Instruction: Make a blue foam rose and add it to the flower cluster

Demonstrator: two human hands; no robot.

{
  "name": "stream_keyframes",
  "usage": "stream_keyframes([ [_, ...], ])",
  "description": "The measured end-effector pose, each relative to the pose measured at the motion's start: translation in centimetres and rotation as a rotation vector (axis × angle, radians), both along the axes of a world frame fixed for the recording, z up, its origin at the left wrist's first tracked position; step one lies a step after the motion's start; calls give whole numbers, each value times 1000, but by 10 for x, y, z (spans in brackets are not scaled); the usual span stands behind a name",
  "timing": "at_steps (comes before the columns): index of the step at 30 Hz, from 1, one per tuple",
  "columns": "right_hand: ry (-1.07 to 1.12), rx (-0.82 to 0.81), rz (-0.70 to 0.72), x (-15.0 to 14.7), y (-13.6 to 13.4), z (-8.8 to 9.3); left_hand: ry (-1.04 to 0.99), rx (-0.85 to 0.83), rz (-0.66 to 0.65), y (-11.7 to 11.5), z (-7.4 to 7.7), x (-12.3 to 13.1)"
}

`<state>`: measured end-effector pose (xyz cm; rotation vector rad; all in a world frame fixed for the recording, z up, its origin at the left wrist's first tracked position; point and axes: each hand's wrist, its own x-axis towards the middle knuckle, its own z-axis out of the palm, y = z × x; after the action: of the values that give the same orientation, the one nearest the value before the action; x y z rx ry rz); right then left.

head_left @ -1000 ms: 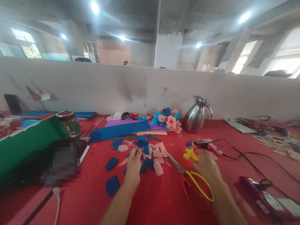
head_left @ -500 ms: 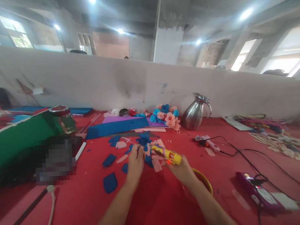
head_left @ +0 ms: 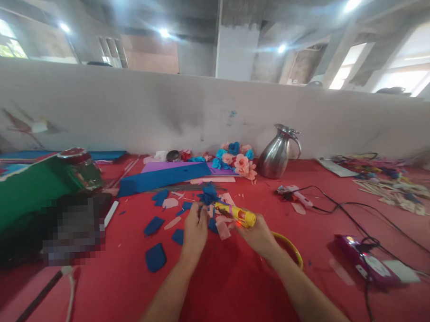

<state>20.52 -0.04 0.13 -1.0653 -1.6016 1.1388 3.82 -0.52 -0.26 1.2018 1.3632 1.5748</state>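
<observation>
My right hand [head_left: 256, 235] grips a yellow glue gun [head_left: 238, 215], its tip pointing left toward my left hand. My left hand [head_left: 194, 230] is closed, pinching a thin stem of a blue paper flower [head_left: 208, 195] that sits just above the fingers. Blue [head_left: 155, 256] and pink paper petals [head_left: 223, 230] lie scattered on the red table cover [head_left: 221, 293] around both hands. The yellow handle of the scissors [head_left: 289, 246] shows behind my right wrist.
A steel jug [head_left: 276, 153] and a cluster of finished pink and blue paper flowers [head_left: 237, 161] stand by the white partition. A blue foam sheet [head_left: 162, 178] lies behind the scraps. A second glue gun [head_left: 295, 195], cables and a purple power strip [head_left: 365, 263] are at right; a green box [head_left: 20, 198] at left.
My right hand picked up the yellow glue gun from the table at right and carried it left to the blue flower held in my left hand. The view shifted slightly.
</observation>
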Motion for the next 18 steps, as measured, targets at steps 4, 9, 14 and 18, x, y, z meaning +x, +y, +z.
stream_keyframes([
  [4, 10, 7, 8, 1, 0, 1, 50, 2, -7, 1, -2, 0],
  [9, -3, 14, -15, 1, -1, 2, 100, -17, -12, -1, 1, 0],
  [14, -40, 27, -14, 1, -3, 7, 98, -41, -19, -2, 5, 0],
  [18, -59, 40, -11, 1, -4, 10, 70, -35, -22, -3, 5, 1],
])
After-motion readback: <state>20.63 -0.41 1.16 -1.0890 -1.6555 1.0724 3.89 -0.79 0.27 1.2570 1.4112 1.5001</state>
